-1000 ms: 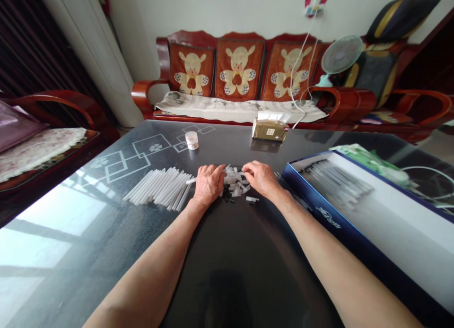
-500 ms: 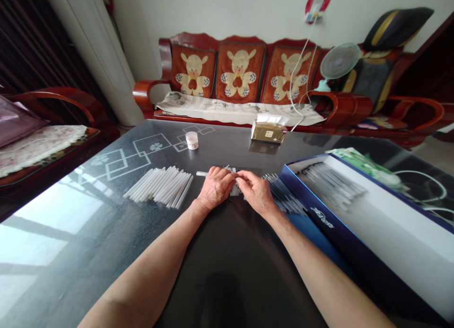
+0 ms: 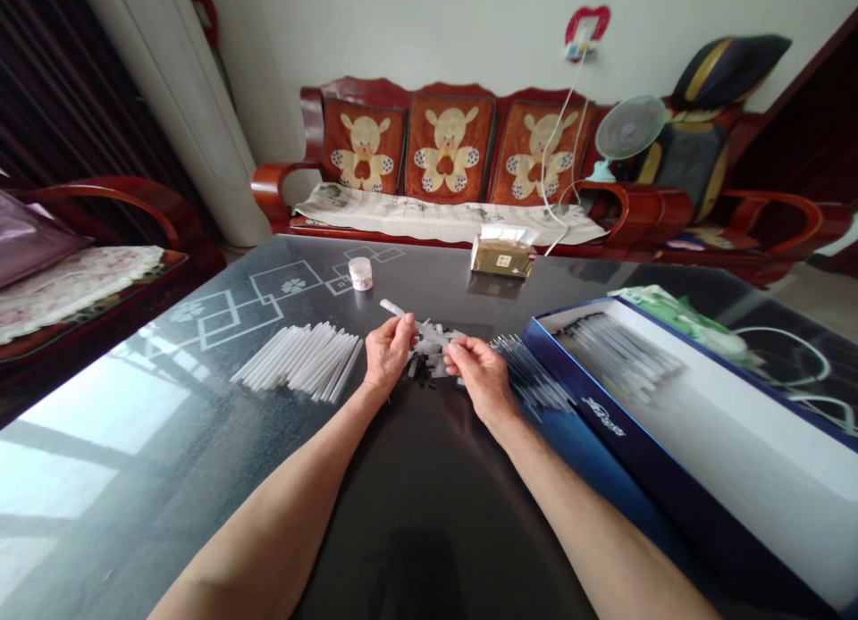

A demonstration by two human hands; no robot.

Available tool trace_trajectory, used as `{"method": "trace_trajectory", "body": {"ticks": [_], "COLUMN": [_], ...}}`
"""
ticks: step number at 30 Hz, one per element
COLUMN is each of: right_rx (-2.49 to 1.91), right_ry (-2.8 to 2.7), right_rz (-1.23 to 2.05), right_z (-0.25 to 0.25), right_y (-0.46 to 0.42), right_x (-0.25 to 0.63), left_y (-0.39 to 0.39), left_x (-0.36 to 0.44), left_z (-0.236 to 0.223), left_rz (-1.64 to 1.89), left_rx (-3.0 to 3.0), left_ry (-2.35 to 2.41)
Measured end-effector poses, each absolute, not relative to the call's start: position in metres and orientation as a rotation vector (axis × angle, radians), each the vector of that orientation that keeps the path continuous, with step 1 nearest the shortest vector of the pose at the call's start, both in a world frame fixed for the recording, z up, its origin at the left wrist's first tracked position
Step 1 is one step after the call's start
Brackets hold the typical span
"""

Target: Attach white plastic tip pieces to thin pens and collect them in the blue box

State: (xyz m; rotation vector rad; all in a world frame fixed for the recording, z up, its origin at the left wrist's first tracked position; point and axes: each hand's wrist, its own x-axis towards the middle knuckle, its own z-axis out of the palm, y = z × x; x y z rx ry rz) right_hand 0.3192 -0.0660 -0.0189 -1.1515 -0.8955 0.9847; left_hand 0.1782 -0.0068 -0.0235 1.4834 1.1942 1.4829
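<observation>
- Dark glossy tabletop (image 3: 429,513) fills the lower frame in the head view; red wooden sofa (image 3: 281,187) behind.
- Left hand (image 3: 390,352), centre: thumb and fingers closed around a white tube (image 3: 391,308), which slants from upper left down toward the right hand (image 3: 475,368).
- Right fingers curl at its lower end; whether they pinch it is too small to tell.
- Small white and black parts (image 3: 435,367) lie between the hands.
- Blue box (image 3: 573,383), right: pale lettering, unreadable.
- Gold tissue box (image 3: 500,259), upper middle: square label, illegible.
</observation>
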Motion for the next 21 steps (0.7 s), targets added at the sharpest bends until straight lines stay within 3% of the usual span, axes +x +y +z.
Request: {"method": "trace_trajectory", "body": {"ticks": [3,6,10,14,21], "right_rx": [-1.167,-1.167,-1.081,-1.021,-0.976], "right_ry": [-1.042,-1.149,-1.028,-0.785,-0.572], "right_rz": [1.069,1.046,0.938,1.004,1.059], "right_z": [-0.017,-0.013,-0.012,-0.015,-0.018], "right_y": [-0.072,-0.074,-0.069,-0.063,-0.06], "right_x": [0.313,0.314,0.321,0.322,0.315], "left_y": [-0.002,-0.003,-0.017,-0.034,-0.042], "left_x": [0.181,0.183,0.189,0.196,0.202], "left_z": [-0.016,-0.009,-0.009,-0.015,-0.016], "left_rz": [1.384,1.336,1.385,1.212,0.966], "left_rx": [1.113,1.114,1.8,2.557,2.783], "left_ry": [0.905,0.831,1.094,1.31,1.519]}}
